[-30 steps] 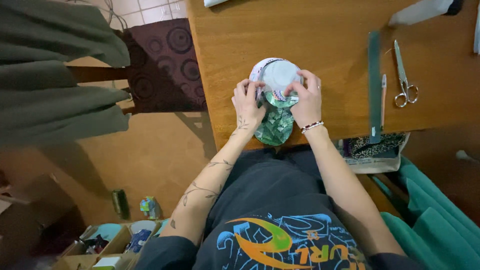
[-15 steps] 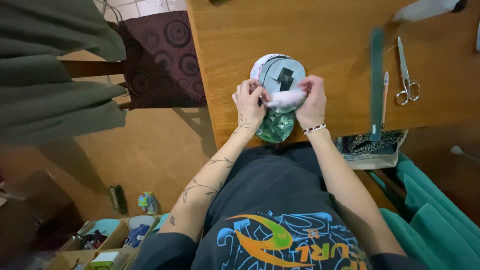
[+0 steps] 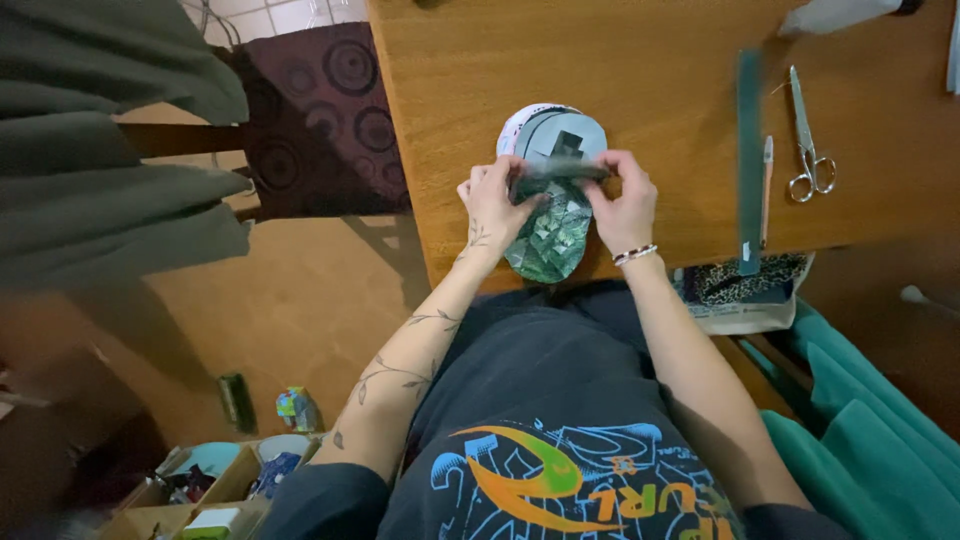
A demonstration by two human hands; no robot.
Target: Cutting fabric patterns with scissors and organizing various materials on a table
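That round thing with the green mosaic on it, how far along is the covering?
The near half of the round piece already wears green patches. Left hand and right hand hold a strip across its middle. The far grey half looks bare. Scissors lie unused.

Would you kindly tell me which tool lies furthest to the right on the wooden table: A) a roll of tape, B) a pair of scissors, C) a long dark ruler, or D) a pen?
B: the scissors lie right of the pen and the ruler on the table.
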